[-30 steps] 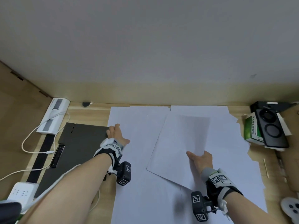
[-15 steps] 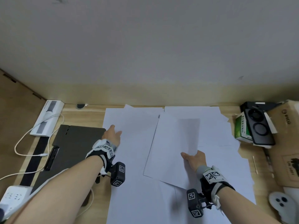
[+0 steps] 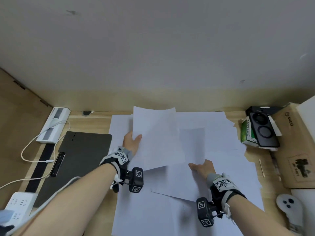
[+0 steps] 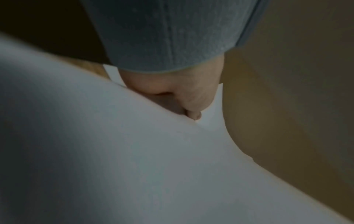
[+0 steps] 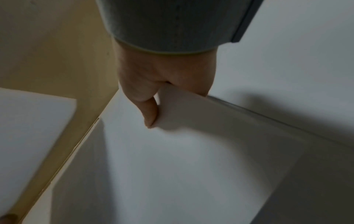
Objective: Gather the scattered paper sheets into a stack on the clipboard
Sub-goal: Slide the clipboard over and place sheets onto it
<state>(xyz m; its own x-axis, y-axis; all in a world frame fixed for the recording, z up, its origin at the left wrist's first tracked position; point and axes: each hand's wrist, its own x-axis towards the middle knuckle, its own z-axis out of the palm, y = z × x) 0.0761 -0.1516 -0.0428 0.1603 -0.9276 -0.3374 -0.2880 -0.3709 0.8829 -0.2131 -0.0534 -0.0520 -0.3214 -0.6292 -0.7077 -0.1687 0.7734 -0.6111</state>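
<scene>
Several white paper sheets [image 3: 221, 133] lie spread over the wooden desk. The dark clipboard [image 3: 81, 150] lies bare at the left, its clip [image 3: 58, 164] on its left side. My left hand [image 3: 134, 138] pinches the left edge of one sheet [image 3: 156, 137] and holds it raised off the pile; in the left wrist view the thumb [image 4: 191, 106] presses on that sheet [image 4: 153, 166]. My right hand [image 3: 199, 166] grips the near edge of a second sheet [image 3: 192, 145], tilted up from the desk, thumb [image 5: 149, 112] on top of the sheet [image 5: 172, 151].
A white power strip [image 3: 18, 203] and white cable [image 3: 34, 147] lie left of the clipboard. A green box [image 3: 247, 133] with a black device [image 3: 262, 130], a cardboard box [image 3: 296, 150] and a white controller [image 3: 288, 205] stand at the right. The wall closes the desk's far side.
My left hand left the clipboard's edge, took a sheet from the left of the pile and raised it. My right hand keeps holding its sheet in about the same place.
</scene>
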